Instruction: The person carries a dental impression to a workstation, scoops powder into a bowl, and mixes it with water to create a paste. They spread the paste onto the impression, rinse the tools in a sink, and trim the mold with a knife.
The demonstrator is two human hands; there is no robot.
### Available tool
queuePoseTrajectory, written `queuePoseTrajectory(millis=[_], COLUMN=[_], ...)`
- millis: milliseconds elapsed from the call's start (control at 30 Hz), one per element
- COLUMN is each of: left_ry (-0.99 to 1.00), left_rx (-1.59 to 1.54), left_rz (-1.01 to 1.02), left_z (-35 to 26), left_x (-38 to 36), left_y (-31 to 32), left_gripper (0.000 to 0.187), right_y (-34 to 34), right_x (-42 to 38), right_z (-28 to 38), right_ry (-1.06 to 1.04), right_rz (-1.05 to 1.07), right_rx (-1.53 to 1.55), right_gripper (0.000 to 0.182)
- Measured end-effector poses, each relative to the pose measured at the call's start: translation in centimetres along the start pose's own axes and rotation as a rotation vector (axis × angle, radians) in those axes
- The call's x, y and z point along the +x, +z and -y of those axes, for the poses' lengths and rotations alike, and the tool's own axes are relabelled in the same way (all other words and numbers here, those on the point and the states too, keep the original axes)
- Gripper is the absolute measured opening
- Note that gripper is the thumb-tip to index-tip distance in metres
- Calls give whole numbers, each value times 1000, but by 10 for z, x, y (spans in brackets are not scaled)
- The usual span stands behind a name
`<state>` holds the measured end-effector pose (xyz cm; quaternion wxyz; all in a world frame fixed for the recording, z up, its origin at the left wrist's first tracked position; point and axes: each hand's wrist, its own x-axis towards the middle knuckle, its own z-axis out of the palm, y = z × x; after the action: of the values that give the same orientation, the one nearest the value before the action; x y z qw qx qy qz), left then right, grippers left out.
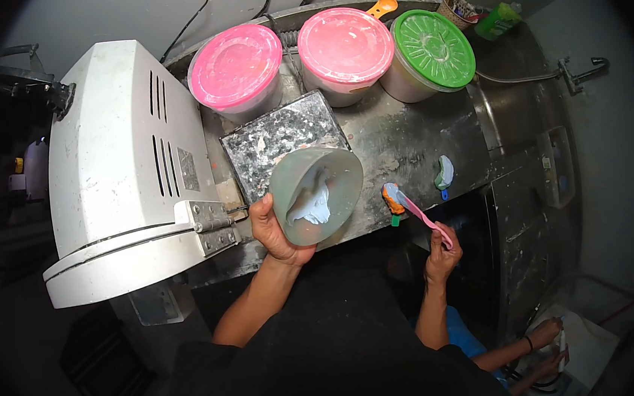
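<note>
My left hand [279, 235] grips a translucent greenish mixing bowl [346, 180], tilted so that its inside faces me. Pale blue paste [314, 204] clings to the bottom of the bowl. In my right hand [441, 253] is a pink spatula [426, 221], its tip touching paste on a small orange tray [391, 203] with a green tab. That tray lies near the counter's front edge. To its right a second small tray [440, 180], with a blue tab, also carries pale blue paste.
Two pink-lidded tubs [236, 65] and a green-lidded tub [436, 50] line the back. A white machine [117, 155] stands left. Behind the bowl lies a smeared dark slab [281, 137]. A tap [574, 74] is at right. Another person's hands [546, 334] hold something white, lower right.
</note>
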<state>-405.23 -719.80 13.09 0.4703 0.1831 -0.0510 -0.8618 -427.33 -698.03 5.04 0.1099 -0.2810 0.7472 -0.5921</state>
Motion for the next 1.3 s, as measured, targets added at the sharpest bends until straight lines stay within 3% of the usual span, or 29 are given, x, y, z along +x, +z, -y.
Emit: queuePoseTrajectory(millis=[267, 367, 400, 500, 567, 633, 700, 733, 767, 833, 933, 1067, 1167, 1200, 1300], left_ry=[-32, -47, -55, -139, -204, -192, -166, -165, -151, -128, -138, -168, -144, -146, -117], left_rx=[-22, -61, -76, -174, -181, -130, -60, -127, -156, -211, -283, -166, -132, -159, -154], left_rz=[34, 24, -7, 0, 18, 17, -4, 48, 88, 144, 188, 190, 123, 134, 122], left_z=[3, 3, 4, 4, 5, 8, 9, 10, 10, 8, 5, 8, 1, 0, -3], left_x=[0, 1, 2, 3, 8, 11, 11, 12, 14, 15, 16, 24, 24, 22, 22], left_y=[-7, -10, -10, -1, 4, 1, -2, -3, -3, -3, -9, -24, -12, -11, -6], left_gripper=[66, 66, 66, 73, 76, 78, 75, 70, 69, 66, 64, 78, 79, 78, 78], right_y=[0, -2, 3, 34, 58, 79, 91, 98, 100, 101, 106, 114, 110, 110, 111], right_x=[0, -1, 3, 17, 23, 36, 41, 42, 40, 34, 39, 43, 41, 43, 46], right_z=[5, -1, 8, 65, 100, 127, 130, 135, 141, 143, 148, 159, 161, 159, 158], right_ry=[-30, 100, 135, 27, -167, -484, -685, -702, -656, -683, -772, -740, -759, -799, -701], right_rz=[44, -88, -115, -49, 99, 231, 328, 431, 593, 661, 432, 629, 581, 474, 524], right_rx=[-15, 211, 424, 680, 613, 281, -31, -21, 37, 67, -3, 28, 62, 19, 10], right_gripper=[21, 22, 21, 19, 18, 19, 34, 46, 43, 39, 35, 32, 33, 33, 33])
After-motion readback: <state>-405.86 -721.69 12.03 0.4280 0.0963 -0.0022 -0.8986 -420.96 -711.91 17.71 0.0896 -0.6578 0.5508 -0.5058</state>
